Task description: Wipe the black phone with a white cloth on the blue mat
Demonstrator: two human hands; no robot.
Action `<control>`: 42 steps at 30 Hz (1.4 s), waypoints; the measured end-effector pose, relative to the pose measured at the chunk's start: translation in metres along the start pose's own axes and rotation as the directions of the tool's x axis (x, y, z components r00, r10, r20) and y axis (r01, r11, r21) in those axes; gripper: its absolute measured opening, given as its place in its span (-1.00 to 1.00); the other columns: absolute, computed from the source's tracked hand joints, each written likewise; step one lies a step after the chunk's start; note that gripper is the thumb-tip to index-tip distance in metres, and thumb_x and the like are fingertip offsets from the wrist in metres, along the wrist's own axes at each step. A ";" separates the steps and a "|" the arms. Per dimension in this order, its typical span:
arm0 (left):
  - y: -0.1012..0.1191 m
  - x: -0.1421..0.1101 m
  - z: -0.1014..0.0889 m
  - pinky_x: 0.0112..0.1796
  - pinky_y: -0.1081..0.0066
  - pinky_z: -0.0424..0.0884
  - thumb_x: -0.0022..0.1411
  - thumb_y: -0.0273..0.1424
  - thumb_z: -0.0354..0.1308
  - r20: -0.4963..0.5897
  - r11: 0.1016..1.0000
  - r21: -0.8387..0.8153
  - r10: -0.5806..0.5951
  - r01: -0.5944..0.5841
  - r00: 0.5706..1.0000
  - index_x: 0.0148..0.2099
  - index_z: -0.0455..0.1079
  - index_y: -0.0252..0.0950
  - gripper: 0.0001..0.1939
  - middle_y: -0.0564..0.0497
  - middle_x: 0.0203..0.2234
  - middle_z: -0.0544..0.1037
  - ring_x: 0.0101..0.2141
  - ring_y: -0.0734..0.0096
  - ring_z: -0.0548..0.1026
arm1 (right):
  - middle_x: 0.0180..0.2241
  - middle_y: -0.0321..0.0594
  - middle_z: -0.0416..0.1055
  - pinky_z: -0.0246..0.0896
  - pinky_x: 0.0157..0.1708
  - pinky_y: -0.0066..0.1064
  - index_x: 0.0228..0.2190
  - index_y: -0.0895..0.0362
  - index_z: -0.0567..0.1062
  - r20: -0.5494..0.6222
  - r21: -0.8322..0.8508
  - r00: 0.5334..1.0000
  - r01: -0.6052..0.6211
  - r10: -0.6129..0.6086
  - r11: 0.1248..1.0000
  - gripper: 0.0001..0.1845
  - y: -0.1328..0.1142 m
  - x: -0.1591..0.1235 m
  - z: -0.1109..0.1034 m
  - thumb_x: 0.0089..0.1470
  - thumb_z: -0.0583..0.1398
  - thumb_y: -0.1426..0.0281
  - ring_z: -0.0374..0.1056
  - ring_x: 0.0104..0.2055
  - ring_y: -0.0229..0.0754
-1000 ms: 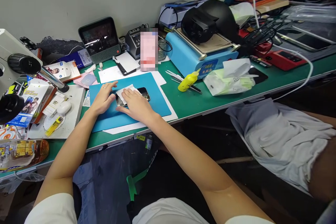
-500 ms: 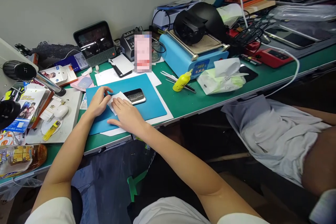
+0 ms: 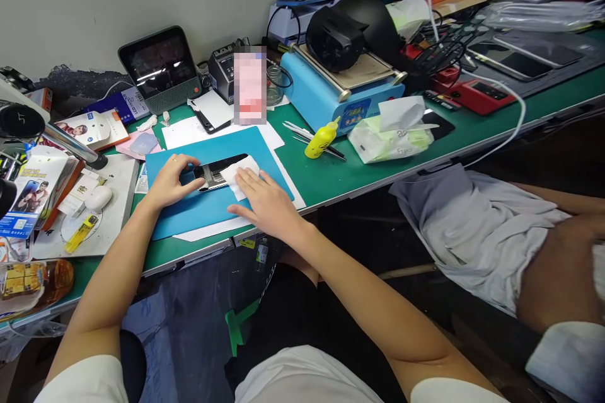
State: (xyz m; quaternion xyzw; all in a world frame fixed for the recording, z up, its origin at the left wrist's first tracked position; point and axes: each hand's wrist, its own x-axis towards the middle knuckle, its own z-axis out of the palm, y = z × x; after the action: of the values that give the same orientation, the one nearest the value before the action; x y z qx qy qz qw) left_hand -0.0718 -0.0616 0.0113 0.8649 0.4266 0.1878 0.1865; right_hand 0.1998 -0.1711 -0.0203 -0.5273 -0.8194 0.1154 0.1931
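Note:
A smartphone [image 3: 210, 175] with a glossy dark screen lies face up on the blue mat [image 3: 186, 219]. My left hand [image 3: 171, 184] is at its left end, thumb and fingers closed about the edges. Over the right end of the screen, my right hand [image 3: 271, 201] presses a folded white tissue [image 3: 231, 174] under its extended fingers. The tissue and fingers hide that end of the phone.
Behind the mat lie white paper and a black phone-like part [image 3: 204, 118]. To the right are a yellow bottle [image 3: 321, 140], tweezers-like tools, a tissue pack [image 3: 392, 141] and a blue machine [image 3: 326, 97]. Someone sits at the right. A drink bottle [image 3: 35, 283] lies left.
My right hand and the tissue have slid right along the phone, uncovering its left end. My left hand now grips that end. The view has shifted slightly.

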 end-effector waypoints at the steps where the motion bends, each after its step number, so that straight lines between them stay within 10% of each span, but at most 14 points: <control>1: 0.000 0.000 0.000 -0.01 0.11 0.43 0.30 0.02 0.23 -0.004 1.000 -0.009 0.001 -0.001 1.000 0.06 0.46 -0.18 -0.54 -0.10 -0.07 0.57 -0.08 0.09 0.47 | 0.49 0.23 0.13 -0.07 0.54 0.12 0.43 0.41 0.26 0.008 -0.002 1.000 -0.014 0.014 1.000 -0.03 0.005 0.000 -0.003 0.44 -0.09 -0.15 0.06 0.56 0.17; 15: -0.002 -0.001 0.009 -0.13 0.18 0.41 0.16 -0.40 0.00 -0.370 0.963 -0.232 -0.216 0.135 0.903 -0.15 0.36 -0.19 -0.79 -0.04 -0.25 0.56 -0.25 0.20 0.46 | 0.48 0.40 0.12 -0.17 0.56 0.12 0.40 0.56 0.23 0.096 -0.030 0.994 -0.047 0.050 0.998 0.33 0.008 0.038 -0.006 0.25 -0.31 -0.38 0.00 0.57 0.28; 29: -0.004 0.000 0.011 -0.14 0.18 0.44 0.16 -0.44 -0.02 -0.370 0.977 -0.158 -0.191 0.141 0.909 -0.23 0.33 -0.17 -0.85 -0.03 -0.32 0.53 -0.25 0.18 0.49 | 0.46 0.36 0.18 -0.06 0.53 0.05 0.39 0.53 0.27 0.098 -0.026 0.988 0.120 -0.117 0.992 0.15 -0.055 0.075 0.019 0.36 -0.11 -0.28 0.08 0.54 0.28; 42: -0.002 0.001 0.009 -0.12 0.15 0.41 0.22 -0.38 0.05 -0.217 0.993 -0.092 -0.098 0.080 0.971 -0.22 0.42 -0.18 -0.86 -0.03 -0.30 0.58 -0.24 0.16 0.47 | 0.48 0.19 0.19 -0.04 0.54 0.06 0.39 0.39 0.33 0.064 -0.020 0.991 0.117 -0.116 0.993 -0.07 -0.039 0.019 0.011 0.45 -0.10 -0.14 0.09 0.55 0.14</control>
State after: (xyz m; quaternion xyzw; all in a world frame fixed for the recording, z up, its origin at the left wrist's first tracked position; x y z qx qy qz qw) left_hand -0.0690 -0.0611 0.0028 0.8102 0.4748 0.2916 0.1817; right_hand 0.1562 -0.1696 -0.0109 -0.4769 -0.8558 0.1108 0.1672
